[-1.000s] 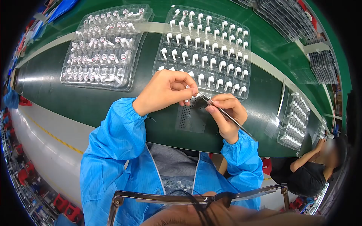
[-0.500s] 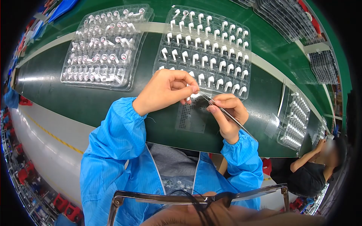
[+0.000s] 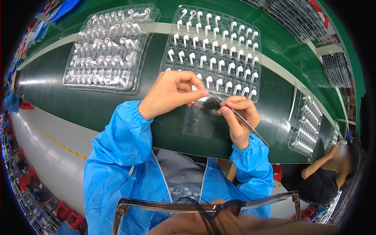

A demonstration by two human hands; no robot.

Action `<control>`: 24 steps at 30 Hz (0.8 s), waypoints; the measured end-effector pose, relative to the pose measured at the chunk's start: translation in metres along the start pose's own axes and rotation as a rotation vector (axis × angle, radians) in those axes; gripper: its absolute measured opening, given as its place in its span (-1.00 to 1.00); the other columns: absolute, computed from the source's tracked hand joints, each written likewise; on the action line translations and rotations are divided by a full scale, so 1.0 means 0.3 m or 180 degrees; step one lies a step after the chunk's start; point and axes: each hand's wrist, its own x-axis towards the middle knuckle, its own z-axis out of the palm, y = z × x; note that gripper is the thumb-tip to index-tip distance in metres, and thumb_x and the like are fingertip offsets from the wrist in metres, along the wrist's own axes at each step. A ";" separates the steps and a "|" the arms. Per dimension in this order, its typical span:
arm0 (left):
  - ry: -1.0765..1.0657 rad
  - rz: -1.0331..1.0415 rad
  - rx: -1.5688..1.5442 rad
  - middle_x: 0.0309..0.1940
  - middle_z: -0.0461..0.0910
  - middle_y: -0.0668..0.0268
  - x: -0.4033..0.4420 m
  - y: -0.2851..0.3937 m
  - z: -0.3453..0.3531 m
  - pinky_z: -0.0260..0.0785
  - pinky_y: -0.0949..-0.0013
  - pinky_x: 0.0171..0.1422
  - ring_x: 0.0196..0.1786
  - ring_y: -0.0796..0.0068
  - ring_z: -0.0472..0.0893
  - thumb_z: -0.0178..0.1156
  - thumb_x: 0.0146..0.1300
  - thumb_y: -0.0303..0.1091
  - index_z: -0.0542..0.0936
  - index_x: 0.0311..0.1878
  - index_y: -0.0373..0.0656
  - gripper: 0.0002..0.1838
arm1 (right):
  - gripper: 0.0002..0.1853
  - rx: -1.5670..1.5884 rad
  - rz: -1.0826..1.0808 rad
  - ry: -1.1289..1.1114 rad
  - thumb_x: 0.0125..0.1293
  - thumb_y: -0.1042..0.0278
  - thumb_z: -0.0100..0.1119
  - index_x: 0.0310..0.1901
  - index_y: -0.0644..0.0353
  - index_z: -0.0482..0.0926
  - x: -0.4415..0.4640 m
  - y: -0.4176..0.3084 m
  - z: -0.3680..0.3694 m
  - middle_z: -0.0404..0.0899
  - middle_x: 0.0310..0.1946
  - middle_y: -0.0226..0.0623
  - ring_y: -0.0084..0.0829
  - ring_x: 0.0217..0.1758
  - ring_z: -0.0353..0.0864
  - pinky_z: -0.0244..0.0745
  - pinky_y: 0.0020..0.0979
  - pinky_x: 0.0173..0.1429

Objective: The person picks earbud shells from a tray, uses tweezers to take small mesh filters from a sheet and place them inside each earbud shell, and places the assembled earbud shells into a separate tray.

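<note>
Between the thumb and fingers of my left hand (image 3: 172,94) is a small white earphone piece (image 3: 194,89), mostly covered by the fingers. My right hand (image 3: 239,117) pinches metal tweezers (image 3: 248,126), whose tips point up and left, close to my left fingertips. Whether the tips touch anything is too small to tell. Below the hands a clear sheet with small dark dots (image 3: 199,119) lies on the dark green surface. Just beyond my hands stands a clear tray (image 3: 255,94) with rows of white earphone pieces.
Another clear tray stack (image 3: 135,84) with white pieces stands at the left back. A smaller filled tray (image 3: 291,143) is at the right, near a co-worker in black (image 3: 321,176). Stacked empty trays (image 3: 299,23) sit at the back right. A pale strip (image 3: 158,28) crosses the surface.
My right hand and the tweezers have shifted slightly to the right, and the tweezer arms look farther apart. My left hand has hardly moved and keeps its pinch.
</note>
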 end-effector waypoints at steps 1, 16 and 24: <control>0.0050 0.0084 0.0013 -0.47 0.62 0.31 0.001 -0.001 0.000 0.40 0.59 -0.42 -0.45 0.64 0.59 0.20 0.23 -0.40 0.60 -0.27 -0.35 -0.83 | -0.85 0.0027 0.0037 0.0017 0.16 0.72 0.13 -0.26 0.34 0.40 0.000 -0.002 0.000 0.50 -0.28 -0.08 -0.42 -0.34 0.58 0.56 -0.47 -0.21; -0.0053 -0.0005 -0.0111 -0.40 0.62 0.31 -0.007 0.004 0.007 0.37 0.60 -0.43 -0.44 0.65 0.55 0.13 0.28 -0.44 0.61 -0.21 -0.35 -0.83 | -0.81 0.0079 -0.0066 -0.0202 0.10 0.79 0.15 -0.27 0.36 0.43 0.002 0.004 -0.005 0.51 -0.27 -0.04 -0.41 -0.30 0.59 0.55 -0.47 -0.19; -0.0150 -0.0013 -0.0157 -0.38 0.62 0.31 -0.007 0.005 0.005 0.37 0.60 -0.43 -0.45 0.65 0.55 0.12 0.29 -0.43 0.61 -0.22 -0.34 -0.84 | -0.80 0.0029 -0.0060 -0.0223 0.07 0.82 0.16 -0.29 0.38 0.46 0.004 0.002 -0.005 0.52 -0.27 -0.04 -0.39 -0.27 0.59 0.55 -0.48 -0.17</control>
